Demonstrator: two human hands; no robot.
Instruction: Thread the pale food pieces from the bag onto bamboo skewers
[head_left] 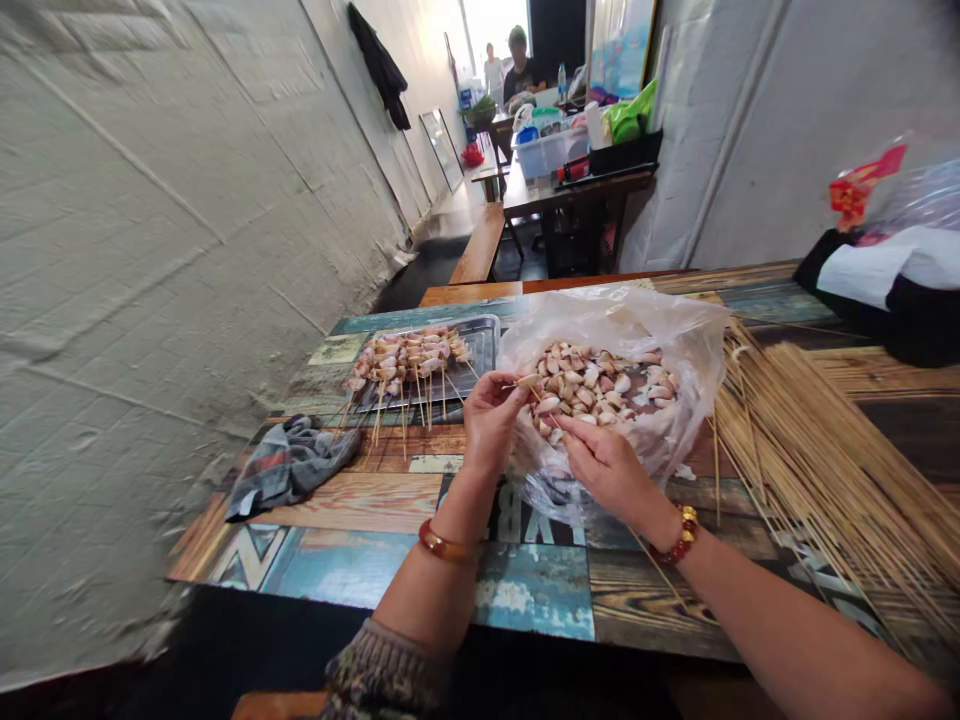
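Observation:
My left hand [491, 420] pinches a garlic clove [529, 381] at the near left edge of a clear plastic bag [690, 330]. In my right hand [604, 465] is a thin bamboo skewer [660, 570], whose back end sticks out below my wrist. Its front part points up toward the clove; whether the tip has pierced it I cannot tell. Many loose garlic cloves [589, 385] lie inside the spread-open bag. Left of it, skewers loaded with garlic cloves [409, 355] rest on a metal tray [484, 340], their bare ends over its near edge.
A large pile of bare bamboo skewers [832, 450] covers the table's right side. A grey cloth [296, 460] lies at the left, near the white wall [150, 250]. A black bag [915, 310] sits at the far right. Beyond are a bench [480, 245], another table and two people.

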